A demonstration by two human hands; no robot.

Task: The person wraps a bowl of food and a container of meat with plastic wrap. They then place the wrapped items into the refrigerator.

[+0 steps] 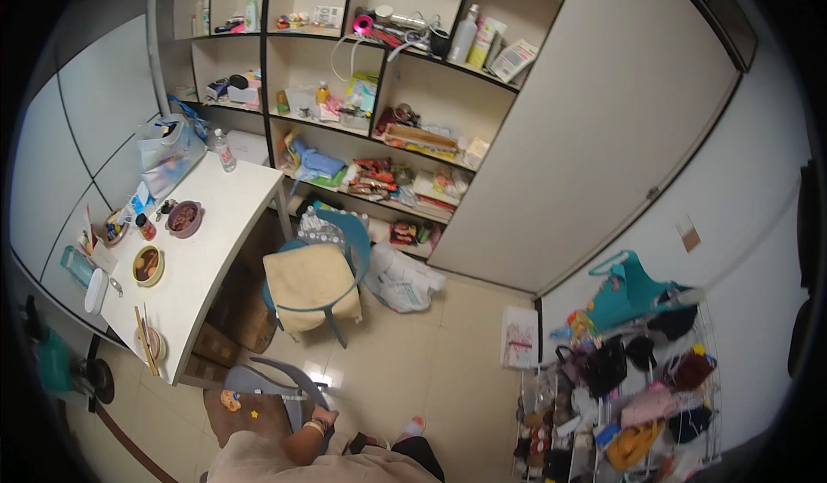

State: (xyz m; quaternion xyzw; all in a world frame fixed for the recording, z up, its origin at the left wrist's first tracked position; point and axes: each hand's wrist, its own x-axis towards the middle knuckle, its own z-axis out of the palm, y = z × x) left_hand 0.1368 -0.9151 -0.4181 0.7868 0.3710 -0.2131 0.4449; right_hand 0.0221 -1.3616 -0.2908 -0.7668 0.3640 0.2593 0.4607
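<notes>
My left hand (325,414), with bracelets at the wrist, grips the end of a curved grey chair backrest (294,373). On that chair lies a brown seat cushion (258,418) with a bear and a star on it. My right hand is out of view. Left of the chair stands a white table (200,225). It bears a purple bowl (185,219) of dark food, a yellow bowl (148,266) with eggs in brown liquid, and a small bowl (155,346) with chopsticks (143,341) across it. A red-labelled jar (145,226) stands between the first two bowls.
A blue chair (352,250) with a cream cushion (312,283) stands by the table, beside a white plastic bag (404,279). Cardboard boxes (216,344) sit under the table. Shelves (323,118) fill the back wall. A loaded wire rack (601,412) stands at right.
</notes>
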